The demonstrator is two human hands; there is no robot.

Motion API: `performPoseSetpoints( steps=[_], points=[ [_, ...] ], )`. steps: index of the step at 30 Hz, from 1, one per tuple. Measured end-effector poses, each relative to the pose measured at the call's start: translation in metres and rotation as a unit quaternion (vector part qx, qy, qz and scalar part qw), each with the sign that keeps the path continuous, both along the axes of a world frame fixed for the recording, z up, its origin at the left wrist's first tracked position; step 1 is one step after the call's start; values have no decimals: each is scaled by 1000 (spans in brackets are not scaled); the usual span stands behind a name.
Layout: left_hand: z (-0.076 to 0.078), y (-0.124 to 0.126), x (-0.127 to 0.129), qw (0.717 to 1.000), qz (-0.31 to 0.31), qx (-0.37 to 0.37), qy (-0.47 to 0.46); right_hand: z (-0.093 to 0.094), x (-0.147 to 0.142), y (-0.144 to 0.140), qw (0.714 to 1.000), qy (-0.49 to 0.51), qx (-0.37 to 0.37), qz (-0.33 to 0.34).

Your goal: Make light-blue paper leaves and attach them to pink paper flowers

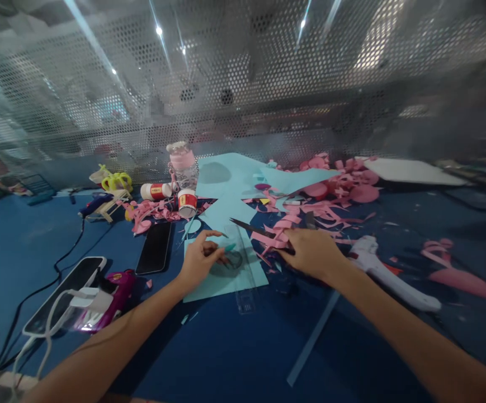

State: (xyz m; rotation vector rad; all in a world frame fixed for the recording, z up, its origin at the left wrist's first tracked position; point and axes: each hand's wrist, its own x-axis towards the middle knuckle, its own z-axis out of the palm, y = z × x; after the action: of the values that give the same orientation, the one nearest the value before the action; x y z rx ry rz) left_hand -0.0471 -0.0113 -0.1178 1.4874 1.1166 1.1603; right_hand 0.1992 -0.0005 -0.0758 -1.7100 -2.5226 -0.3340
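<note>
My left hand (203, 257) is above a light-blue paper sheet (203, 288), its fingers curled in a pinch around a small teal paper piece (229, 247). A clear ruler (246, 280) lies across this sheet, beside the left hand. My right hand (314, 254) is closed around a pair of scissors (251, 226), whose dark blades point left over the blue paper. The handles are mostly hidden by my fingers. Curled pink paper strips (282, 226) lie against the scissors and the right fingers.
Behind are larger blue sheets (243, 168), a pink-lidded bottle (183, 165), paper cups (187, 201) and pink scraps (364, 182). Left lie a black phone (154, 249) and a cabled white-edged device (64, 294). A white glue gun (394, 274) is at right, before a perforated panel (243, 73).
</note>
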Motion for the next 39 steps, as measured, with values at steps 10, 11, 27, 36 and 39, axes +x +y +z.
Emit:
performPoseSetpoints(
  steps=[10, 11, 27, 36, 39],
  points=[
    [62, -19, 30, 992, -53, 103, -52, 21, 26, 3, 990, 19, -113, -84],
    [71, -20, 34, 990, -58, 116, -56, 25, 28, 2, 990, 25, -118, -72],
    [104, -25, 45, 899, 23, 426, 96, 93, -66, -58, 644, 715, -243, 121],
    [92, -30, 57, 955, 50, 253, 147, 59, -65, -40, 764, 628, -66, 132],
    [90, -30, 62, 964, 44, 213, 152, 56, -67, -39, 807, 578, -12, 120]
  ],
)
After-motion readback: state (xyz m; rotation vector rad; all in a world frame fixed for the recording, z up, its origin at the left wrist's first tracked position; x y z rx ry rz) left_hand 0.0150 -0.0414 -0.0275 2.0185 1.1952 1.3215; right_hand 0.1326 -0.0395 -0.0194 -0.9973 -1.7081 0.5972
